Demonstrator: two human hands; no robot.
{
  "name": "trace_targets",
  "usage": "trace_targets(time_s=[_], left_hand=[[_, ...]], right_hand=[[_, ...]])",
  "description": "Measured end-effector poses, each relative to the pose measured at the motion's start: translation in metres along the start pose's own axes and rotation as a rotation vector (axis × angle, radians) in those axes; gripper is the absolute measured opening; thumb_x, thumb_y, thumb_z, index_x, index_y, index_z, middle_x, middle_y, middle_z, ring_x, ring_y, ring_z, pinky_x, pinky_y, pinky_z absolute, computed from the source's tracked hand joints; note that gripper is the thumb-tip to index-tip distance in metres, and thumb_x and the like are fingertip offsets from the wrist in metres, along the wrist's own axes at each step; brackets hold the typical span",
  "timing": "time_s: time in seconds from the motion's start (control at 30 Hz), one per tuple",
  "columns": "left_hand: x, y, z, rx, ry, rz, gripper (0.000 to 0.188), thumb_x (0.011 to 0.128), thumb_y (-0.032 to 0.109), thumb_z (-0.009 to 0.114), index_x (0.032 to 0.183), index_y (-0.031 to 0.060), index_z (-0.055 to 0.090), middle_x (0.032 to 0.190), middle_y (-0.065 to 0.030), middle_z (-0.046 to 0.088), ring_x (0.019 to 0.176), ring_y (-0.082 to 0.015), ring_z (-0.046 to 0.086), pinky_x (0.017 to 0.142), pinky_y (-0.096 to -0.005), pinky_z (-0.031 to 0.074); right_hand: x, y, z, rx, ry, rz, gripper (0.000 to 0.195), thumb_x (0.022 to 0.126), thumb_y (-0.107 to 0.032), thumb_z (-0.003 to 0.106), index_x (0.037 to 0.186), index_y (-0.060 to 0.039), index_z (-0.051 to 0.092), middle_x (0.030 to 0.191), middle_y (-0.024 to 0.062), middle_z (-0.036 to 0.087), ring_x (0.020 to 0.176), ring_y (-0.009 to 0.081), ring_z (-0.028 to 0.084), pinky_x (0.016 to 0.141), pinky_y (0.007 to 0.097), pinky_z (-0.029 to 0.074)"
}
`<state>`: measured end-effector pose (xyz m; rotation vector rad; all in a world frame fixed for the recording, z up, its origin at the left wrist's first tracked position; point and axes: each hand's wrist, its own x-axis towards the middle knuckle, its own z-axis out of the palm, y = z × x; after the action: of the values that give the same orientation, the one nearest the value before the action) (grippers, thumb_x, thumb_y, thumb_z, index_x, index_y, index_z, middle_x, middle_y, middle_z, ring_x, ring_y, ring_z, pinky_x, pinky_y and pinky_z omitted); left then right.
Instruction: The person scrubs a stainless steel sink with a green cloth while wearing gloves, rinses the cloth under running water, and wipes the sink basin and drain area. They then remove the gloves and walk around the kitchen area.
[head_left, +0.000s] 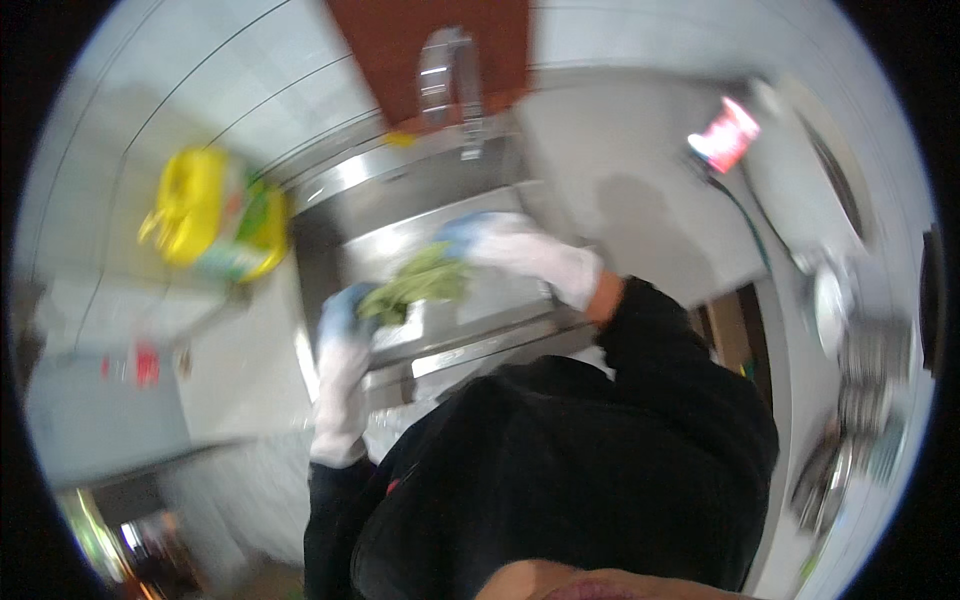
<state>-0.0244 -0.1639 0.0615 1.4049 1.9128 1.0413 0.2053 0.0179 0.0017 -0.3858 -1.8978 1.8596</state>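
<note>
My left hand (343, 322) and my right hand (480, 236) wear white gloves with blue finger parts. Between them stretches a crumpled green cloth (420, 281), blurred by motion, with each hand gripping one end. They hold it over a stainless steel sink (502, 296), the left hand near the basin's left side and the right hand higher up and to the right. A chrome faucet (469, 82) rises behind the basin. The fingertips are too blurred to make out.
Left of the sink stands a yellow plastic jug (199, 210) with a label. A lit phone (729, 135) with a green cable (754, 225) is on the right counter (600, 120). Stacked dishes (874, 352) line the far right. A red object (146, 364) lies at left.
</note>
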Motion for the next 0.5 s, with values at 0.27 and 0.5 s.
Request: trace_targets(time_s=[0.27, 0.5], left_hand=[[-0.009, 0.001, -0.012, -0.507, -0.038, -0.211, 0.025, 0.085, 0.011, 0.056, 0.109, 0.0016, 0.057, 0.093, -0.0041, 0.061, 0.086, -0.0116, 0.054, 0.078, -0.0234, 0.043], [0.002, -0.026, -0.017, -0.692, 0.06, -0.129, 0.033, 0.085, 0.015, 0.058, 0.115, 0.0028, 0.052, 0.098, -0.0049, 0.059, 0.088, -0.0119, 0.054, 0.077, -0.0236, 0.045]], right_hand=[[0.012, -0.012, -0.008, -0.483, 0.006, 0.08, 0.034, 0.091, -0.025, 0.055, 0.116, -0.001, 0.057, 0.104, 0.0089, 0.065, 0.1, 0.0165, 0.058, 0.087, 0.0298, 0.045], [0.034, -0.095, 0.029, -0.136, 0.177, 0.183, 0.026, 0.093, -0.025, 0.054, 0.108, -0.0043, 0.06, 0.097, 0.0059, 0.064, 0.089, 0.0159, 0.058, 0.082, 0.0283, 0.046]])
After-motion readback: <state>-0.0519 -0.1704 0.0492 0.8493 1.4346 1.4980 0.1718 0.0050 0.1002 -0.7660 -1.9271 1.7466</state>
